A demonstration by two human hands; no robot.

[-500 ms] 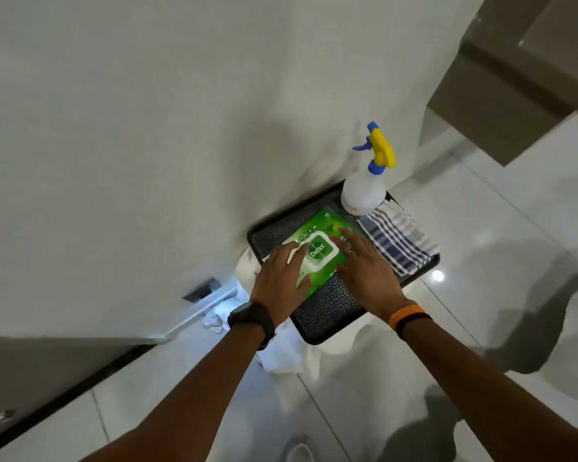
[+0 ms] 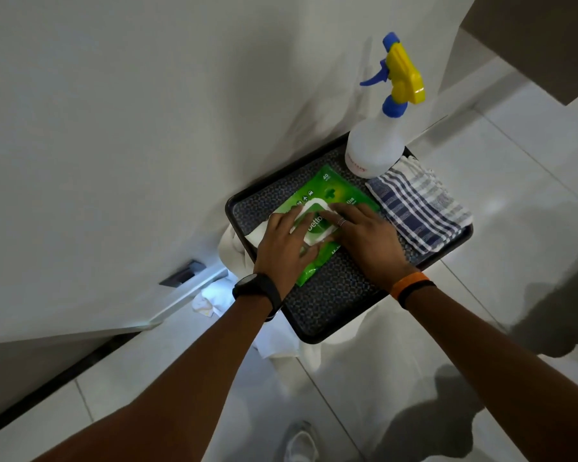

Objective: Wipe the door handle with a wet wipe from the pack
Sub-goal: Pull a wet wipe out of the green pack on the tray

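Observation:
A green wet wipe pack (image 2: 334,191) with a white lid flap (image 2: 314,208) lies flat on a black tray (image 2: 317,315). My left hand (image 2: 282,250) rests on the pack's near left part. A white wet wipe (image 2: 257,234) sticks out from under its thumb side. My right hand (image 2: 369,241) lies flat on the pack's right part, fingertips pressing on the lid flap. The door handle is not in view.
A white spray bottle (image 2: 374,145) with a yellow and blue trigger stands at the tray's far corner, against the white wall (image 2: 114,128). A blue-striped cloth (image 2: 417,205) lies on the tray's right side. A dark fitting (image 2: 181,276) sits low on the wall. White cloth (image 2: 282,346) hangs under the tray.
The view has come a little closer to the tray. Both hands stay on the pack, and the right fingertips have shifted slightly over the lid flap.

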